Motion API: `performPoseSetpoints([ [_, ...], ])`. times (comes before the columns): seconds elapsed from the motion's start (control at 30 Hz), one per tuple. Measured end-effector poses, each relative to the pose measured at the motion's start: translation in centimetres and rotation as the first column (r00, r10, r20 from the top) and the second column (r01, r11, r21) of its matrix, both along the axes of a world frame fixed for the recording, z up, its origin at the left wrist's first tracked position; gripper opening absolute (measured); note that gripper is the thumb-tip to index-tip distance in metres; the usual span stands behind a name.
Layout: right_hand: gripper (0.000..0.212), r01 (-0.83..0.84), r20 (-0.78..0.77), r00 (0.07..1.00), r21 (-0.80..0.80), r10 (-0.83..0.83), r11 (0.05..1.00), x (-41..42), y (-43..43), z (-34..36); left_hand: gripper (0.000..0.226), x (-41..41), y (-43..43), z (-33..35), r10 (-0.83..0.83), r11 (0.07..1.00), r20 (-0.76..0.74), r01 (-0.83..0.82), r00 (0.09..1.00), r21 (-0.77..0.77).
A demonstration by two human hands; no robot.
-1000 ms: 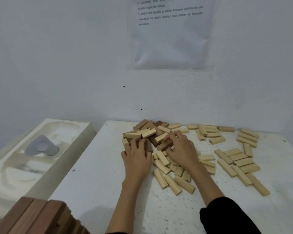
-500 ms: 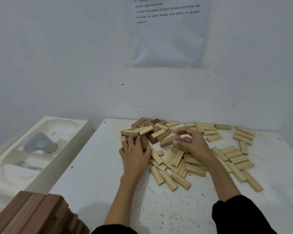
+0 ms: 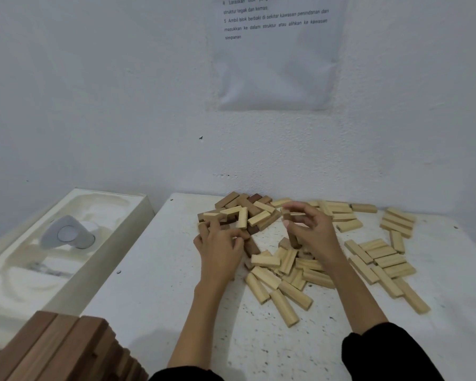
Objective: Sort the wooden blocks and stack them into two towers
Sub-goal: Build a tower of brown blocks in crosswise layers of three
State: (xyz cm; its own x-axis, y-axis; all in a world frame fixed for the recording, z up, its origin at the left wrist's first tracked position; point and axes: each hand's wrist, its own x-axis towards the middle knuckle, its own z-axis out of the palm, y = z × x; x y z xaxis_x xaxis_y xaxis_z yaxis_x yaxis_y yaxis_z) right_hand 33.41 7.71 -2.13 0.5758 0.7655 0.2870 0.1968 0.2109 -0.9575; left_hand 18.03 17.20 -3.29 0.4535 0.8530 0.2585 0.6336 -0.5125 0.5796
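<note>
Wooden blocks, pale and dark brown rectangular bars, were only partly sorted. A mixed heap [image 3: 239, 215] of both colours sat at 12 o'clock on the white speckled bench [image 3: 149, 298], close against the wall. Loose pale wooden blocks [image 3: 283, 287] lay jumbled at the centre. More of them lay in rough rows [image 3: 382, 259] toward 3 o'clock, well apart from the heap. At 7 o'clock, in the near-left corner of the view, stood a stack of dark brown wooden blocks [image 3: 55, 347]. I judged it to be the dark tower under way, though its base was out of view.

The right hand [image 3: 313, 232] pinched one dark brown wooden block [image 3: 294, 242] between thumb and curled fingers. It held the block nearly upright, just above the central pale blocks.

The left hand [image 3: 220, 246] rested on the heap's 6 o'clock edge with its fingers curled. A dark block poked out beside its thumb, but whether the hand gripped it could not be told.

Several dark blocks were yet to be picked out of the heap. No pale tower was to be seen anywhere on the bench. By my reckoning the sorting was past its middle, the dark stacking was begun, and the pale stacking was wholly left to do.

A moulded white tray [image 3: 17, 270] sat beside the bench at 9 o'clock.
</note>
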Motion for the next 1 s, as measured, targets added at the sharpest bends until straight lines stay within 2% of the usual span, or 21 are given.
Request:
performPoseSetpoints([
  [0.13,0.032,0.061,0.271,0.962,-0.081,-0.037,0.995,-2.8,1.7,-0.5,0.021,-0.2,0.3,-0.3,0.066,0.998,0.042,-0.066,0.997,-0.006],
  [0.23,0.031,0.146,0.468,0.882,-0.172,-0.049,0.974,-4.8,2.5,-1.4,0.034,-0.7,0.6,-0.8,0.106,0.994,-0.072,-0.107,0.992,-0.013],
  [0.33,0.028,0.195,0.589,0.808,-0.27,0.002,0.943,-5.8,2.7,-2.2,0.043,-0.9,0.6,-0.6,0.096,0.995,-0.167,-0.095,0.981,0.019],
  [0.43,0.041,0.269,0.678,0.734,-0.341,0.038,0.901,-6.2,2.9,-2.5,0.044,-0.8,0.4,-0.4,0.095,0.995,-0.164,-0.09,0.982,0.04],
  [0.6,0.048,0.29,0.611,0.792,-0.357,-0.012,0.888,-6.2,2.8,-2.0,0.026,-0.8,0.8,-0.5,0.165,0.983,-0.086,-0.157,0.982,0.096],
  [0.7,0.049,0.283,0.541,0.837,-0.301,-0.081,0.911,-6.0,2.3,-1.7,0.028,-0.9,0.8,-0.4,0.154,0.985,-0.025,-0.152,0.988,0.077],
  [0.8,0.048,0.322,0.403,0.889,-0.209,-0.218,0.923,-5.5,1.6,-0.8,0.023,-1.1,0.6,0.1,0.125,0.991,0.077,-0.128,0.989,0.044],
  [0.9,0.046,0.38,0.311,0.891,-0.112,-0.33,0.918,-5.0,0.3,0.2,0.02,-1.0,0.4,1.0,0.083,0.994,0.154,-0.092,0.985,0.052],
  [1.0,0.041,0.438,0.239,0.868,0.049,-0.436,0.898,-5.7,-1.9,0.6,0.019,-0.7,-0.6,2.3,0.005,0.999,0.2,-0.015,0.98,0.049],
])
